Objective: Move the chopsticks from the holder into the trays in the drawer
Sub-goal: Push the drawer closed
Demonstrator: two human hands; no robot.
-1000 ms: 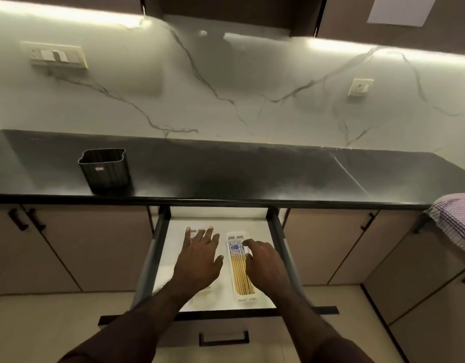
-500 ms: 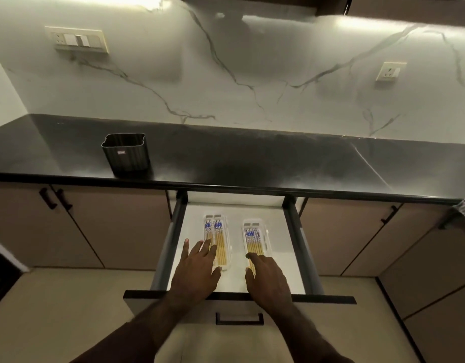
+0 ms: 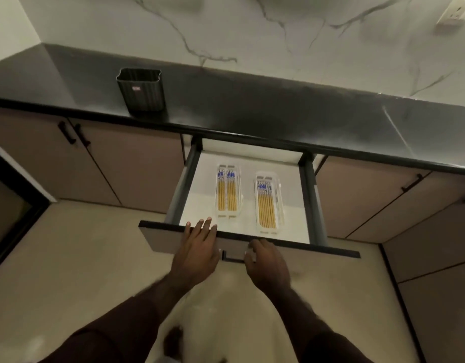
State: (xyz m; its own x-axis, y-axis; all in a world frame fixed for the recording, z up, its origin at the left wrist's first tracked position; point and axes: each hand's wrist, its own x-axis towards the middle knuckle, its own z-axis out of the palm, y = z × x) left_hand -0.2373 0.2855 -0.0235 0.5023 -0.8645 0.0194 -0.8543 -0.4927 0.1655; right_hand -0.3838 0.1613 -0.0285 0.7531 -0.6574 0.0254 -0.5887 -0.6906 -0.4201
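Note:
The drawer [image 3: 252, 244] stands pulled out below the black counter. Inside lie two clear trays: the left tray [image 3: 228, 191] and the right tray [image 3: 268, 204], each filled with yellow chopsticks with blue tops. The dark ribbed holder [image 3: 141, 91] stands on the counter at the left; no chopsticks show above its rim. My left hand [image 3: 200, 247] rests flat over the drawer's front panel, fingers reaching past its top edge. My right hand [image 3: 268, 263] lies against the front panel beside the black handle [image 3: 233, 255], fingers spread, holding nothing.
Beige cabinet doors with black handles [image 3: 69, 133] flank the drawer on both sides. The black countertop [image 3: 278, 108] overhangs the drawer's back. A marble wall with a socket [image 3: 455, 10] rises behind. Pale floor lies below.
Both hands have drawn back out of the drawer, off the trays, onto its front panel. The view has tilted down and come closer.

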